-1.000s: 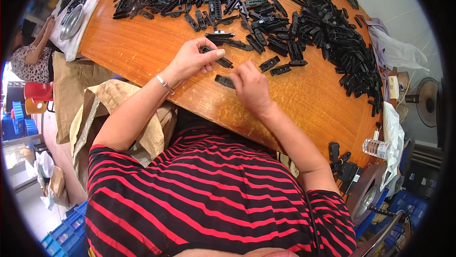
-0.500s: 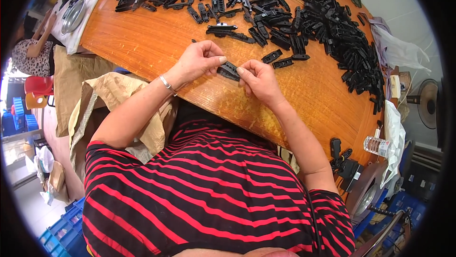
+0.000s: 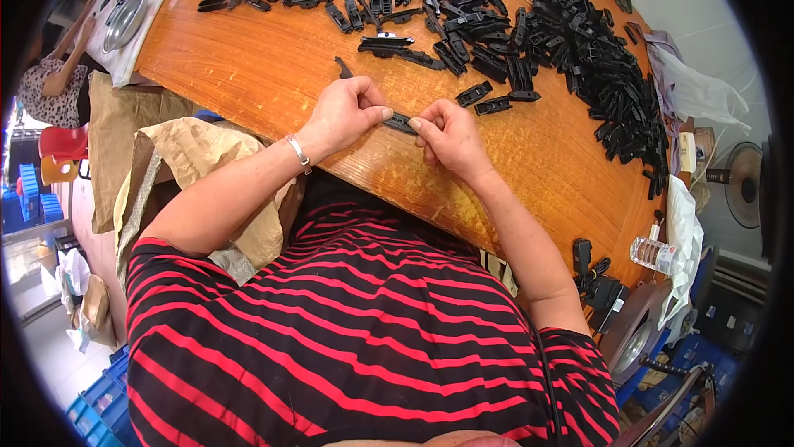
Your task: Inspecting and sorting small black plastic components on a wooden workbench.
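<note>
A long, narrow black plastic piece [image 3: 400, 122] spans the gap between my two hands, just above the near edge of the table. My left hand [image 3: 341, 119], with a silver bracelet at the wrist, pinches its left end between thumb and fingers. At the other end, my right hand [image 3: 454, 143] grips it with thumb and curled fingers. Past my left knuckles a thin dark piece [image 3: 342, 68] sticks out; whether that hand holds it or it lies on the table, I cannot tell. Two loose black pieces [image 3: 474, 94] [image 3: 495, 105] lie beyond my right hand.
Heaped black plastic pieces [image 3: 571, 54] cover the far and right parts of the wooden table [image 3: 240, 75]. A clear bottle [image 3: 652, 254] and a black adapter [image 3: 608, 298] sit at the right. Brown paper sacks [image 3: 198, 145] stand left. Another person [image 3: 56, 83] works at the far left.
My hands have shifted slightly down with the piece, which now looks narrower and turned between my fingers. More of the thin dark piece shows beyond my left hand.
</note>
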